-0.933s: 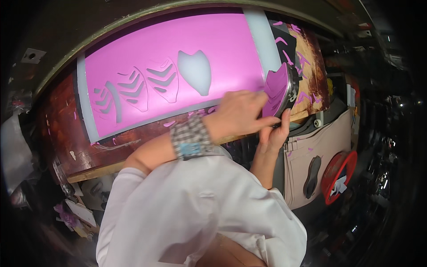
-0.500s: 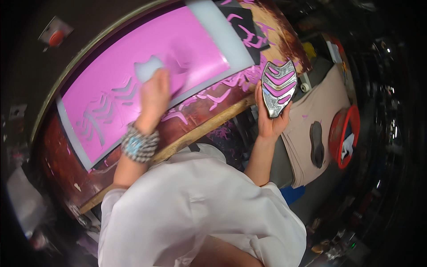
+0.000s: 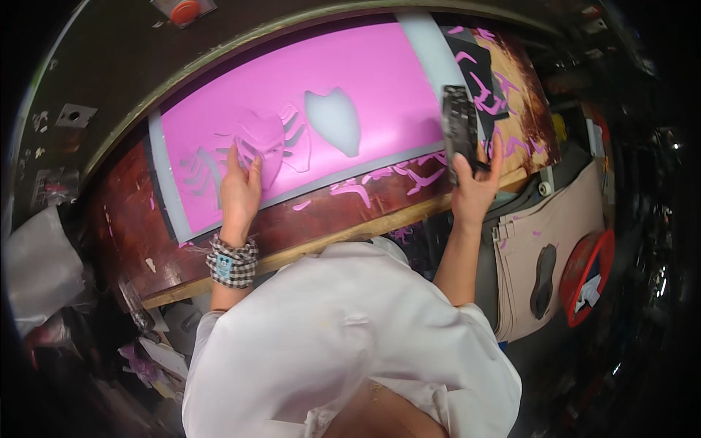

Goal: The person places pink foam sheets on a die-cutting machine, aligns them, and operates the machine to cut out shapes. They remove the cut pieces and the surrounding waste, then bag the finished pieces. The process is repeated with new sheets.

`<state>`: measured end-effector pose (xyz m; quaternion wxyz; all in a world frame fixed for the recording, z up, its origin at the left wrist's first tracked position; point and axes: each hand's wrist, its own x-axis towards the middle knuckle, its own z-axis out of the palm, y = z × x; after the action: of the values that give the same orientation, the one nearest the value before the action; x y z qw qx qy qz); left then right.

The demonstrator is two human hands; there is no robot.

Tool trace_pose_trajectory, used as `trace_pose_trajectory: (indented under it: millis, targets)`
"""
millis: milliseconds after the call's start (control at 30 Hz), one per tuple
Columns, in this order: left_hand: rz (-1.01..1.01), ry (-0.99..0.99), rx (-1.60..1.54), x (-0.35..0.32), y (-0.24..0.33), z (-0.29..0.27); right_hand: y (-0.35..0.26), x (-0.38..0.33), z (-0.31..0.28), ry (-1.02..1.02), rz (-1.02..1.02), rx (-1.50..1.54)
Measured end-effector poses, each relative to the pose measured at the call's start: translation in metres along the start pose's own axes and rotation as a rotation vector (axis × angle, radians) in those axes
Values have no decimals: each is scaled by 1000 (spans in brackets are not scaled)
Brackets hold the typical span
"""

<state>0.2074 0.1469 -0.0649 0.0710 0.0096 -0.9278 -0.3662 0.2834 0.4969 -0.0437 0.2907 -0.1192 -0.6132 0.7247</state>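
Now left hand (image 3: 241, 191) touches cut piece (image 3: 270, 142) over the left half of pink sheet (image 3: 391, 80), seemingly placing it, pinch unclear; right hand (image 3: 475, 182) grips dark cutter (image 3: 459, 120) by sheet's right end; next needs clean release.

I can't make out the far face of the dark, edge-on block (image 3: 459, 120). The left hand (image 3: 242, 191) hides part of a pink, leaf-shaped sheet piece (image 3: 272, 162); my view's top edge crops the pale plate (image 3: 207, 6).
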Motion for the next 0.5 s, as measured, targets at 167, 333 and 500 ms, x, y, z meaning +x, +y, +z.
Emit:
trace_pose_trajectory:
  millis: [167,333,500]
  targets:
    - [-98,-21,219,-7,-14,-25,40,38,58,-224,-142,-473]
    - [-35,154,180,-18,-25,-34,74,46,75,-324,-337,-707]
    - [118,270,79,-54,-43,-12,95,52,84,-361,-361,-767]
